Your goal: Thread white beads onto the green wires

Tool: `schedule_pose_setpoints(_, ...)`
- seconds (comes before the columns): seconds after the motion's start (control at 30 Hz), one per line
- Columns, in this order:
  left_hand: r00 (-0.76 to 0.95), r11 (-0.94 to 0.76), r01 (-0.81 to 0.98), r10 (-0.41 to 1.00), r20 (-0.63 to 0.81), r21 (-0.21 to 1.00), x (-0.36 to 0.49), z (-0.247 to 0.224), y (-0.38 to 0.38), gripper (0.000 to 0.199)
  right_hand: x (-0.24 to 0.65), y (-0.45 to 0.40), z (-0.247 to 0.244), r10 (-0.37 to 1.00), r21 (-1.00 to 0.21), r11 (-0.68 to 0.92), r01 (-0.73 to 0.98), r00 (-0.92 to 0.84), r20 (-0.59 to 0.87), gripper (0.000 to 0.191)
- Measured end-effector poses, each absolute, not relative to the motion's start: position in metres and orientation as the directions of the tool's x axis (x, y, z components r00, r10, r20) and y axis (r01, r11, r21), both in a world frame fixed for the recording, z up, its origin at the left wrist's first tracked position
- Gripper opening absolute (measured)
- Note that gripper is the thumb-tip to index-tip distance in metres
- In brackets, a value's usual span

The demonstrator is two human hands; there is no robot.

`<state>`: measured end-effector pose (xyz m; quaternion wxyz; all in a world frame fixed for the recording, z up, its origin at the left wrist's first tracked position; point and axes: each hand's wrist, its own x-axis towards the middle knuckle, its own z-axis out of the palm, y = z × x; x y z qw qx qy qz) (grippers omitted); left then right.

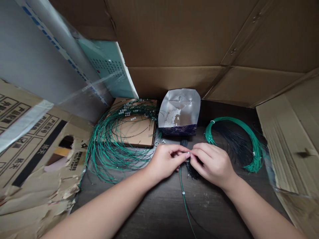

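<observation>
My left hand (166, 160) is closed in a pinch, and a thin green wire (185, 204) runs down from its fingers toward the near edge. A small white bead-like piece (183, 193) sits partway along that wire, with a dark strand beside it. My right hand (211, 162) is pinched too, its fingertips meeting those of the left. Something tiny and pale shows where they meet, too small to name. Beneath and between the hands lies a tied bundle of black wires (191, 172), partly hidden by the fingers.
Behind the hands stands an open silver-lined bag (185, 114) with small white pieces (171, 118). Left, green wires (107, 156) with white pieces drape over a cardboard box (134, 131). Right lies a tied green wire coil (254, 146) near black wires (230, 137). Cardboard walls (174, 33) surround the dark table (159, 212).
</observation>
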<state>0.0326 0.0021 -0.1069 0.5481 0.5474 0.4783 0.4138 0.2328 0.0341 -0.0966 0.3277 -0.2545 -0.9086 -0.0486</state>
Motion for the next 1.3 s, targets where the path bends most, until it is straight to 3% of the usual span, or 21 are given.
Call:
schedule_pose_setpoints(0.27, 0.190, 0.052, 0.030, 0.980, -0.057, 0.998, 0.034, -0.107, 0.004, 0.017, 0.231, 0.034, -0.097, 0.393, -0.048, 0.878, 0.476, -0.660, 0.641, 0.008)
schedule_pose_setpoints(0.4, 0.194, 0.071, -0.002, 0.978, -0.069, 0.998, 0.035, -0.105, 0.004, 0.017, 0.231, 0.033, -0.097, 0.414, -0.097, 0.869, 0.484, -0.608, 0.677, 0.008)
schedule_pose_setpoints(0.63, 0.185, 0.165, -0.225, 0.975, -0.124, 0.960, 0.032, -0.098, 0.005, 0.034, 0.225, 0.034, -0.097, 0.672, -0.560, 0.739, 0.374, -0.451, 0.587, 0.014)
schedule_pose_setpoints(0.83, 0.199, 0.160, -0.261, 0.974, -0.109, 0.952, 0.032, -0.095, 0.005, 0.042, 0.216, 0.034, -0.096, 0.806, -0.787, 0.562, 0.254, -0.384, 0.451, 0.004)
schedule_pose_setpoints(1.0, 0.159, 0.089, -0.165, 0.985, -0.062, 0.982, 0.031, -0.094, 0.004, 0.027, 0.213, 0.031, -0.097, 0.914, -0.946, 0.319, 0.056, -0.283, 0.291, 0.013)
schedule_pose_setpoints(1.13, 0.128, 0.047, -0.103, 0.991, -0.033, 0.994, 0.030, -0.095, 0.004, 0.021, 0.212, 0.029, -0.095, 0.947, -0.979, 0.203, -0.021, -0.251, 0.201, 0.015)
schedule_pose_setpoints(1.3, 0.100, 0.041, -0.095, 0.995, -0.031, 0.995, 0.030, -0.097, 0.004, 0.022, 0.211, 0.026, -0.088, 0.893, -0.896, 0.404, 0.185, -0.294, 0.342, 0.008)
